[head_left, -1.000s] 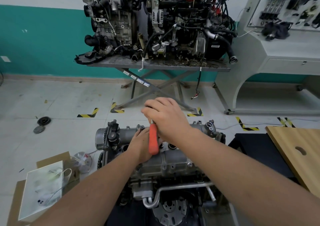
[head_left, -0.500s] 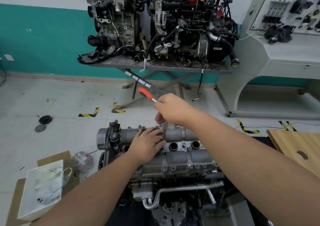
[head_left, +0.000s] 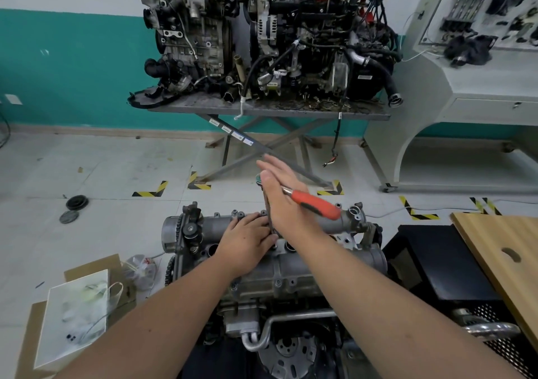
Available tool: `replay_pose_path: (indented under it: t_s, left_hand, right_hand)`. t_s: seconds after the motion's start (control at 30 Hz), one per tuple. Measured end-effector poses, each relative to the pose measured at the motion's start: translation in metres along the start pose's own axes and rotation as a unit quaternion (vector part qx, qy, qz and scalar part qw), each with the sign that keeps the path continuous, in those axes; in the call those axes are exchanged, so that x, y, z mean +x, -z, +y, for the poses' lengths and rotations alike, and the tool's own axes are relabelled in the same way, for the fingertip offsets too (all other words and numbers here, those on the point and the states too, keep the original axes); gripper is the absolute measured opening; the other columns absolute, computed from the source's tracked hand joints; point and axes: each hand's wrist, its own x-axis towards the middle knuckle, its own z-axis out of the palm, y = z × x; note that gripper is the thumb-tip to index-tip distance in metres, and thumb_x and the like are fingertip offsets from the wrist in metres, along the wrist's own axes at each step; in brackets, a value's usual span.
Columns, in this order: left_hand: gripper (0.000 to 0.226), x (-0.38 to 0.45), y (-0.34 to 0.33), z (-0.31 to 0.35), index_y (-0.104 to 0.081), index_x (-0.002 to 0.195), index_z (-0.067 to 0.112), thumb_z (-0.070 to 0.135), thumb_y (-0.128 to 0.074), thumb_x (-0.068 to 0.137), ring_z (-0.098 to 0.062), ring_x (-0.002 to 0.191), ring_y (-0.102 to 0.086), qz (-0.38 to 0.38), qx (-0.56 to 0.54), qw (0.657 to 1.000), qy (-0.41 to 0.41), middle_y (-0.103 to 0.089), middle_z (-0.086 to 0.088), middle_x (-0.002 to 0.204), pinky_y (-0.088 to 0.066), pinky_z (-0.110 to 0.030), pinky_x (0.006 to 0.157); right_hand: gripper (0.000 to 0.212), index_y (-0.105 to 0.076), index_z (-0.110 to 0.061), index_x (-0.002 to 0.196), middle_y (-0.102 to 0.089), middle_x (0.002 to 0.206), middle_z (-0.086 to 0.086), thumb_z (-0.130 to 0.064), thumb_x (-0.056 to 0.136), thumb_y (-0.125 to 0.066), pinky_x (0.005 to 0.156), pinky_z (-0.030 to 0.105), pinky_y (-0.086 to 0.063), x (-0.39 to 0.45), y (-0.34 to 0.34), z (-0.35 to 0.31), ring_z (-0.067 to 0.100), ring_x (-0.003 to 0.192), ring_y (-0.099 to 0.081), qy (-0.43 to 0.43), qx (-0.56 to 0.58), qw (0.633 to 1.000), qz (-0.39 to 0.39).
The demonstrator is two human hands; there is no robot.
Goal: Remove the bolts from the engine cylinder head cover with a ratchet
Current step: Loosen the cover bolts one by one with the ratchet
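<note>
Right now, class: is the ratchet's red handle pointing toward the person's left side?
No. The red handle sticks out to the right of the right hand, over the cylinder head cover.

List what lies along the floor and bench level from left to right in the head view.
Black discs on the floor → white bag on cardboard → cylinder head cover → black stand → wooden board.
</note>
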Motion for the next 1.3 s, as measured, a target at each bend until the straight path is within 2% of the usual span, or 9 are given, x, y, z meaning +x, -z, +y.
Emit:
replay_pose_path:
  t_s: [0.1, 0.2, 0.27, 0.47, 0.63, 0.77, 1.0, 1.13, 1.3]
  left_hand:
    - [0.035, -0.001, 0.003, 0.004, -0.057, 0.132, 0.024, 0.037, -0.047, 0.102, -0.017, 0.138, -0.038, 0.020, -0.052, 0.998, -0.019, -0.053, 0.010, 0.140, -0.029, -0.047, 0.116]
    - [0.014, -0.003, 0.006, 0.010, -0.063, 0.103, 0.031, 0.028, -0.052, 0.097, 0.001, 0.105, -0.042, 0.143, -0.066, 0.979, -0.129, -0.055, 0.017, 0.112, -0.032, -0.020, 0.108]
    - [0.021, -0.002, 0.006, 0.008, -0.066, 0.111, 0.031, 0.036, -0.049, 0.100, -0.004, 0.116, -0.040, 0.131, -0.021, 0.987, -0.091, -0.058, 0.016, 0.121, -0.011, -0.014, 0.115]
    - [0.036, 0.000, 0.001, 0.003, -0.066, 0.121, 0.037, 0.049, -0.037, 0.104, -0.008, 0.139, -0.030, 0.004, 0.011, 1.000, -0.003, -0.048, 0.022, 0.141, -0.015, -0.041, 0.119]
    - [0.037, 0.002, -0.002, -0.001, -0.069, 0.118, 0.039, 0.051, -0.038, 0.103, -0.008, 0.147, -0.019, -0.021, -0.009, 1.000, 0.018, -0.036, 0.025, 0.153, -0.009, -0.042, 0.120]
    - [0.037, 0.001, -0.001, 0.000, -0.069, 0.114, 0.038, 0.053, -0.037, 0.102, -0.008, 0.148, -0.018, -0.026, -0.005, 1.000, 0.013, -0.036, 0.025, 0.153, -0.009, -0.045, 0.121]
    - [0.038, 0.000, 0.001, 0.003, -0.066, 0.122, 0.037, 0.052, -0.037, 0.103, -0.008, 0.148, -0.017, -0.029, 0.001, 0.999, 0.018, -0.035, 0.023, 0.154, -0.007, -0.045, 0.121]
    - [0.039, 0.000, 0.001, 0.003, -0.066, 0.124, 0.035, 0.050, -0.036, 0.104, -0.007, 0.149, -0.018, -0.026, 0.001, 0.999, 0.020, -0.036, 0.025, 0.153, -0.008, -0.044, 0.121]
    - [0.036, -0.003, 0.003, 0.004, -0.066, 0.122, 0.033, 0.048, -0.038, 0.103, -0.012, 0.145, -0.028, -0.004, -0.001, 1.000, 0.001, -0.047, 0.022, 0.145, -0.016, -0.046, 0.120]
  right_hand:
    - [0.035, -0.075, -0.007, 0.110, -0.062, 0.134, 0.010, 0.010, 0.081, -0.064, 0.095, 0.045, -0.049, 0.003, 0.000, 0.003, 0.033, 0.120, -0.056, 0.221, -0.234, 0.947, -0.011]
    - [0.034, -0.076, -0.004, 0.094, -0.072, 0.096, 0.011, 0.012, 0.067, -0.065, 0.077, 0.047, -0.053, 0.006, 0.004, -0.003, 0.036, 0.094, -0.066, 0.310, -0.358, 0.879, -0.043]
    - [0.025, -0.073, -0.006, 0.103, -0.068, 0.093, 0.009, -0.003, 0.079, -0.066, 0.074, 0.042, -0.050, 0.008, 0.010, -0.007, 0.034, 0.087, -0.063, 0.308, -0.435, 0.842, -0.082]
    - [0.048, -0.045, -0.018, 0.136, -0.057, 0.111, 0.006, -0.047, 0.102, -0.028, 0.070, 0.038, -0.036, 0.023, 0.021, -0.032, 0.029, 0.096, -0.055, 0.161, -0.573, 0.774, -0.217]
    - [0.024, -0.046, -0.018, 0.083, -0.054, 0.077, 0.000, -0.027, 0.102, -0.034, 0.057, 0.033, -0.034, 0.042, 0.027, -0.042, 0.027, 0.073, -0.053, 0.003, -0.499, 0.825, -0.266]
    - [0.014, -0.056, -0.007, 0.097, -0.075, 0.076, 0.009, -0.015, 0.099, -0.045, 0.062, 0.024, -0.046, 0.038, 0.034, -0.047, 0.019, 0.071, -0.072, -0.256, -0.099, 0.932, -0.237]
    - [0.009, -0.052, -0.013, 0.091, -0.073, 0.077, 0.001, -0.009, 0.098, -0.046, 0.069, 0.028, -0.038, 0.019, 0.021, -0.021, 0.017, 0.081, -0.074, -0.379, 0.389, 0.839, -0.034]
    - [0.020, -0.053, -0.022, 0.080, -0.070, 0.081, 0.001, -0.014, 0.098, -0.058, 0.064, 0.028, -0.033, 0.011, 0.015, -0.013, 0.016, 0.078, -0.071, -0.311, 0.436, 0.844, 0.043]
    - [0.023, -0.069, -0.046, 0.114, -0.070, 0.114, -0.018, -0.040, 0.100, -0.053, 0.090, 0.019, -0.050, -0.009, -0.003, -0.001, 0.001, 0.107, -0.063, -0.101, 0.125, 0.987, -0.003]
